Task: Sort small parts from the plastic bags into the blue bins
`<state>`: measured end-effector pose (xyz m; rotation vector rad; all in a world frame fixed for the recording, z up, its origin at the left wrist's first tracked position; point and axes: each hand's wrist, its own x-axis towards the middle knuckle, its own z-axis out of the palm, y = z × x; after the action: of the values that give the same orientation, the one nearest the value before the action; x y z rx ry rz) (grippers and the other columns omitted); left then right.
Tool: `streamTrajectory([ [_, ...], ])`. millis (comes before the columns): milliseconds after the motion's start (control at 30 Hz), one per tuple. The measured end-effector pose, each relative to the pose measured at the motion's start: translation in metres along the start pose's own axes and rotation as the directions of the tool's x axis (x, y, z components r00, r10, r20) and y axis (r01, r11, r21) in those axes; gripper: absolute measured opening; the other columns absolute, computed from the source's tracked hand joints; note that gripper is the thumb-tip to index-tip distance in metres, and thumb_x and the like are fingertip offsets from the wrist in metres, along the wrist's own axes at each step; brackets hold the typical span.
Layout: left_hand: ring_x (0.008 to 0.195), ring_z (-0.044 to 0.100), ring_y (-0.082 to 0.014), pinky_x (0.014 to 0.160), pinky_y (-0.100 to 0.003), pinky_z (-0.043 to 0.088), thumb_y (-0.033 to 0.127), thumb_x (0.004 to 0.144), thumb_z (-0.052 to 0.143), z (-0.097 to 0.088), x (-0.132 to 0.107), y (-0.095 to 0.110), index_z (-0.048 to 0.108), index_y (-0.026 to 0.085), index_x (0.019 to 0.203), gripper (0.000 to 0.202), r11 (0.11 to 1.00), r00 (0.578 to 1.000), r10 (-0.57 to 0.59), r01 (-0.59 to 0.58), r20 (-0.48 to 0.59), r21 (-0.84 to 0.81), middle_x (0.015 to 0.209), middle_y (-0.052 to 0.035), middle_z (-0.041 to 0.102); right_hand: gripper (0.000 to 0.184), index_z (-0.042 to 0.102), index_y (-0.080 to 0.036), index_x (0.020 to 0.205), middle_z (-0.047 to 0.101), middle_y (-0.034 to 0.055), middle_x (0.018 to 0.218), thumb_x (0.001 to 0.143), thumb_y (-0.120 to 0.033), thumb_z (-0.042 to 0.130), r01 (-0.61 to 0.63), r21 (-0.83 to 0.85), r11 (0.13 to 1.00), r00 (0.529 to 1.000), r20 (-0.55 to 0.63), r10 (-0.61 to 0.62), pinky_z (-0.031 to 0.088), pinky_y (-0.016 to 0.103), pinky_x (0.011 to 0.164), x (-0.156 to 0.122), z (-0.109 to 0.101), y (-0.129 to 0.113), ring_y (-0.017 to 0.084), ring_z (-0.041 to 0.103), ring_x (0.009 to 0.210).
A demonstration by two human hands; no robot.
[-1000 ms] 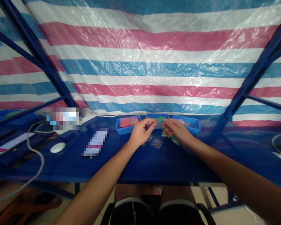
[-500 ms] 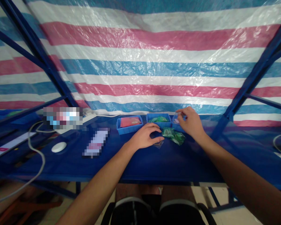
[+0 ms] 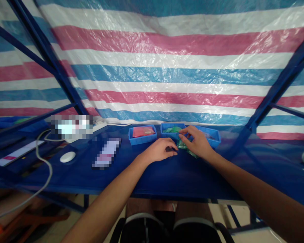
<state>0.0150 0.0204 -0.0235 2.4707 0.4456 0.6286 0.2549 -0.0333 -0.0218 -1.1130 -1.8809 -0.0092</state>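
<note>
Right, the right hand [image 3: 196,141] is arched over a green plastic packet [image 3: 182,145], its fingertips [image 3: 180,136] coming down on it, though whether they're really pinching I can't tell. A second green packet [image 3: 192,154] pokes out under the palm. Just to the left, the left hand [image 3: 158,151] lies low and half curled, fingers closed around a small dark item [image 3: 172,149]. Past the right fingertips, a blue bin [image 3: 172,128] holds more green packets. Off to the right, the hand partly blocks another blue bin [image 3: 211,136]. Beyond the left hand sits a blue bin [image 3: 142,135] of red contents, and well left, a white mouse [image 3: 67,157] on the blue tabletop [image 3: 152,179].
</note>
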Motion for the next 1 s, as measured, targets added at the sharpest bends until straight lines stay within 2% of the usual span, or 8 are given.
streamTrajectory([
  [133,0.087,0.074,-0.0177,0.081,-0.030,0.058,0.019,0.092,0.076,0.001,0.001,-0.002,0.083,0.021,0.108,0.018,1.000,0.998,0.011,-0.012,-0.066,-0.015,0.110,-0.0086,0.077,0.015,0.070,-0.026,0.109,0.071,0.0082,0.100,0.106,-0.037,0.060,0.023,0.051,0.998,0.998,0.053,-0.026,0.055,0.045,0.083,-0.003,0.007,-0.007,0.028,0.067,0.095],
  [267,0.099,0.075,-0.0207,0.090,-0.033,0.059,0.020,0.093,0.076,0.003,0.004,-0.005,0.081,0.020,0.108,0.017,0.996,0.961,-0.026,0.003,-0.275,-0.085,0.111,-0.0097,0.077,0.019,0.070,-0.027,0.115,0.071,0.0077,0.100,0.106,-0.041,0.061,-0.008,0.122,0.992,0.996,0.085,-0.002,0.057,0.043,0.080,-0.004,0.006,-0.015,0.026,0.068,0.091],
  [333,0.103,0.075,-0.0212,0.092,-0.033,0.059,0.025,0.095,0.076,0.004,0.005,-0.006,0.080,0.019,0.110,0.017,0.984,0.921,-0.087,0.019,-0.380,-0.180,0.113,-0.0107,0.077,0.030,0.066,-0.028,0.128,0.070,0.0076,0.106,0.103,-0.045,0.067,-0.052,0.199,0.979,0.991,0.128,0.027,0.058,0.041,0.077,-0.005,0.007,-0.019,0.024,0.069,0.088],
  [433,0.105,0.076,-0.0209,0.096,-0.034,0.059,0.033,0.094,0.080,0.007,0.007,-0.010,0.077,0.018,0.114,0.025,0.930,0.875,-0.170,-0.009,-0.454,-0.367,0.117,-0.0109,0.077,0.058,0.055,-0.029,0.143,0.069,0.0074,0.115,0.094,-0.048,0.080,-0.152,0.343,0.927,0.978,0.186,0.092,0.060,0.039,0.076,-0.007,0.014,-0.020,0.023,0.071,0.092],
  [533,0.103,0.078,-0.0203,0.097,-0.034,0.061,0.037,0.090,0.085,0.010,0.009,-0.012,0.076,0.016,0.112,0.032,0.872,0.862,-0.197,-0.063,-0.466,-0.485,0.119,-0.0109,0.077,0.064,0.053,-0.030,0.142,0.071,0.0033,0.106,0.089,-0.046,0.085,-0.283,0.513,0.810,0.954,0.235,0.185,0.062,0.038,0.076,-0.009,0.025,-0.017,0.022,0.074,0.088],
  [700,0.101,0.079,-0.0208,0.093,-0.032,0.061,0.037,0.085,0.089,0.014,0.011,-0.010,0.076,0.016,0.106,0.033,0.857,0.861,-0.224,-0.049,-0.457,-0.513,0.114,-0.0093,0.079,0.060,0.057,-0.029,0.130,0.074,-0.0025,0.086,0.081,-0.042,0.089,-0.443,0.684,0.580,0.896,0.318,0.310,0.061,0.034,0.064,-0.008,0.033,-0.013,0.019,0.072,0.070],
  [767,0.099,0.079,-0.0209,0.091,-0.032,0.062,0.038,0.085,0.089,0.014,0.012,-0.008,0.076,0.016,0.107,0.033,0.850,0.865,-0.236,-0.039,-0.444,-0.526,0.112,-0.0090,0.080,0.057,0.059,-0.029,0.126,0.076,-0.0014,0.087,0.080,-0.042,0.090,-0.459,0.688,0.562,0.887,0.321,0.332,0.060,0.034,0.062,-0.006,0.032,-0.013,0.020,0.073,0.070],
  [1000,0.099,0.079,-0.0220,0.097,-0.037,0.061,0.041,0.086,0.088,0.012,0.012,-0.007,0.076,0.016,0.115,0.040,0.846,0.861,-0.281,0.013,-0.424,-0.534,0.108,-0.0113,0.082,0.035,0.073,-0.024,0.105,0.080,0.0049,0.098,0.082,-0.046,0.088,-0.437,0.645,0.627,0.895,0.246,0.371,0.060,0.032,0.064,-0.004,0.029,-0.006,0.021,0.074,0.083],
])
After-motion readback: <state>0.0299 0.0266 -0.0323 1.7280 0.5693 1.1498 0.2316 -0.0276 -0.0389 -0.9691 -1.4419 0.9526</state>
